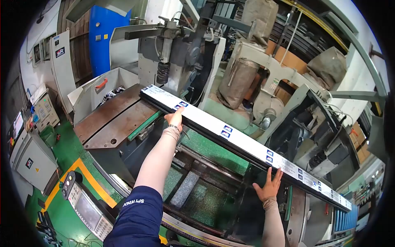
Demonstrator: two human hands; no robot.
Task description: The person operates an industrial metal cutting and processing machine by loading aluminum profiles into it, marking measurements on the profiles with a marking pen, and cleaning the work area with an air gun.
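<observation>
A long window profile [247,142] lies slanting across the machine from upper left to lower right. White protective film with small blue labels covers its top, and its near side is black. My left hand [175,119] grips the near edge at the left part, with fingers bent over onto the film. Farther right, my right hand [269,185] has its fingers spread, the tips touching the profile's near edge and the thumb held apart. The profile's left end rests on a brown metal table [119,119] of the machine.
A control panel with screen and keys [88,206] stands at lower left. Behind the profile are a machine head with a spring-like black part [163,72] and brown dust bags [238,82]. Blue rollers [345,218] sit at the far right. A green-edged support [144,125] juts below the profile.
</observation>
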